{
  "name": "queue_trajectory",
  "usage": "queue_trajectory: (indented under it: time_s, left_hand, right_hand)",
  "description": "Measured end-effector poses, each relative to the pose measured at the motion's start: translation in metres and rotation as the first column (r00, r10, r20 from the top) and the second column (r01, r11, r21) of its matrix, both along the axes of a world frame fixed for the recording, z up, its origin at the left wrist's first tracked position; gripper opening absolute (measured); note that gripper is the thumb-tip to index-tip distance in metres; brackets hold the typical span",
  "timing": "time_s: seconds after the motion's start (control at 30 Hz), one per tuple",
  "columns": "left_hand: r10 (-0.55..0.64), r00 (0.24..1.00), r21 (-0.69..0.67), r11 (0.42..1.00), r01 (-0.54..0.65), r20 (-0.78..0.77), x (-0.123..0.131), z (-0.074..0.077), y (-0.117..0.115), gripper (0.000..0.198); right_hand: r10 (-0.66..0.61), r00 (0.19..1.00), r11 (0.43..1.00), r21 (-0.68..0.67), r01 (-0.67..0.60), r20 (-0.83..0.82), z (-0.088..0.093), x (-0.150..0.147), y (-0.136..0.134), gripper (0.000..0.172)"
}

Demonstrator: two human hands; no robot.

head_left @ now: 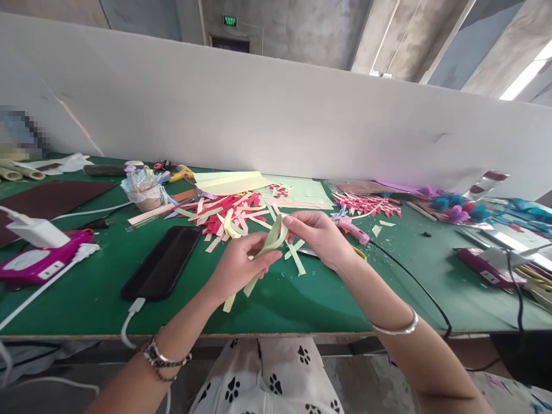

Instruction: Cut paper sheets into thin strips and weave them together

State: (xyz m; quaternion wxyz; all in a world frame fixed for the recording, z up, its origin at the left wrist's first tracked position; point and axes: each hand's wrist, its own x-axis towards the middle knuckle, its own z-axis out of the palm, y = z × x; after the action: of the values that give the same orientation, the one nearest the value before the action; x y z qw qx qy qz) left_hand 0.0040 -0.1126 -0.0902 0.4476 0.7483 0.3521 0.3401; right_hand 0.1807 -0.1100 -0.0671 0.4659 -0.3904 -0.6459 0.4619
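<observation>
We hold left hand [241,261] at 8 o'clock of right hand [317,236], both pinched closed. Left forearm [172,339] enters from 7 o'clock, right forearm [388,310] from 5.

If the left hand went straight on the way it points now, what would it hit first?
Probably the right hand, just past the pale green paper strip both hands pinch; the left hand points up-right at it. Depth is unclear.

- Bare green bench [276,305] runs along the lower centre of the frame.
- Black phone [163,261] blocks lower left; paper strip pile [228,214] crowds the centre; black cable [409,276] crosses right.
</observation>
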Motion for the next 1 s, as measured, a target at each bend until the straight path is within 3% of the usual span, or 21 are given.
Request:
queue_trajectory:
  time_s: [0.13, 0.27, 0.37, 0.43, 0.5, 0.57, 0.67, 0.77, 0.87, 0.9, 0.97, 1.0]
  left_hand:
    - [-0.049, 0.997, -0.137, 0.989, 0.055, 0.052, 0.001, -0.009, -0.002, 0.031]
    - [-0.045, 0.997, -0.156, 0.987, 0.034, -0.065, -0.003, -0.011, -0.002, 0.034]
    - [-0.085, 0.98, -0.123, 0.99, 0.063, -0.18, -0.005, -0.008, -0.003, 0.037]
    - [-0.077, 0.964, -0.083, 0.995, 0.057, -0.253, -0.006, -0.006, -0.004, 0.037]
    - [-0.043, 0.948, -0.033, 0.999, 0.034, -0.316, -0.009, -0.003, -0.008, 0.038]
    - [-0.026, 0.937, 0.014, 0.999, 0.033, -0.349, -0.017, -0.001, -0.013, 0.037]
    - [0.018, 0.933, 0.042, 0.999, -0.004, -0.36, -0.044, -0.001, -0.019, 0.032]
    - [0.262, 0.88, 0.093, 0.965, -0.245, -0.395, -0.089, -0.006, -0.021, 0.032]
    - [0.52, 0.716, 0.257, 0.854, -0.453, -0.466, -0.141, -0.012, -0.016, 0.033]
    - [0.563, 0.658, 0.308, 0.826, -0.472, -0.5, -0.157, -0.013, -0.013, 0.037]
    - [0.548, 0.566, 0.315, 0.829, -0.461, -0.616, -0.182, -0.016, -0.007, 0.054]
    - [0.486, 0.525, 0.246, 0.852, -0.461, -0.698, -0.19, -0.017, -0.004, 0.065]
  right_hand:
    - [-0.018, 1.0, 0.999, -0.029, 0.018, 0.011, -0.005, 0.005, 0.006, 0.038]
    - [-0.09, 0.993, 0.996, 0.007, 0.09, 0.075, -0.009, 0.013, 0.004, 0.031]
    - [0.054, 0.989, 0.996, 0.063, -0.063, 0.137, -0.01, 0.016, -0.001, 0.052]
    - [0.127, 0.968, 0.988, 0.056, -0.142, 0.214, -0.01, 0.015, -0.004, 0.043]
    - [0.101, 0.956, 0.992, 0.04, -0.116, 0.275, -0.01, 0.013, -0.006, 0.025]
    - [0.038, 0.954, 0.998, 0.032, -0.05, 0.298, -0.009, 0.013, -0.008, 0.02]
    - [-0.011, 0.961, 1.0, 0.014, 0.007, 0.278, -0.011, 0.019, -0.011, 0.02]
    - [-0.028, 0.967, 0.999, -0.022, 0.035, 0.253, -0.018, 0.031, -0.011, 0.024]
    - [-0.041, 0.969, 0.998, -0.044, 0.053, 0.245, -0.027, 0.039, -0.009, 0.028]
    - [-0.043, 0.968, 0.997, -0.044, 0.056, 0.246, -0.03, 0.041, -0.008, 0.029]
    - [-0.049, 0.967, 0.997, -0.042, 0.061, 0.249, -0.034, 0.042, -0.007, 0.029]
    - [-0.051, 0.967, 0.997, -0.043, 0.063, 0.25, -0.035, 0.042, -0.006, 0.029]
